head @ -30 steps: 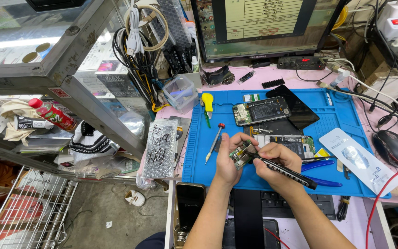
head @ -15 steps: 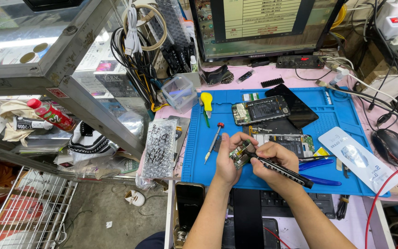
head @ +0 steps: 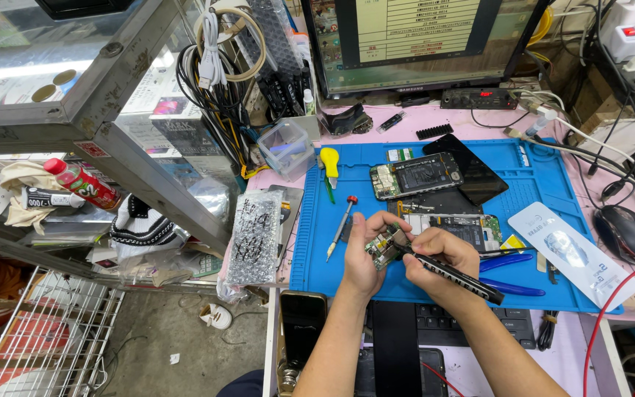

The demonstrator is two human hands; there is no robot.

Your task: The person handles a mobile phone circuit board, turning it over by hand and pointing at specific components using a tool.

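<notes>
The fingers of the left hand (head: 362, 254) are clamped around a small circuit board (head: 384, 248), thumb on its near edge and the other fingers curled over its far side. The right hand (head: 435, 257) is closed in a pen grip on a black tool (head: 456, 278) whose tip meets the board's right edge.

One board is in hand, and one tool. On the blue mat (head: 310, 242) lie two opened phones: one (head: 414, 176) far from the hands, one (head: 458, 228) just right of them and partly hidden by the right hand. One dark screen panel (head: 478, 170) lies beside the far phone. Two screwdrivers lie left of the hands, a yellow-handled one (head: 329, 167) and a thin red-capped one (head: 341, 228).

The board sits between both hands, raised above the near middle of the mat, tilted toward the camera. It is small, greenish, crowded with metal shields and tiny parts; finer detail cannot be made out.
</notes>
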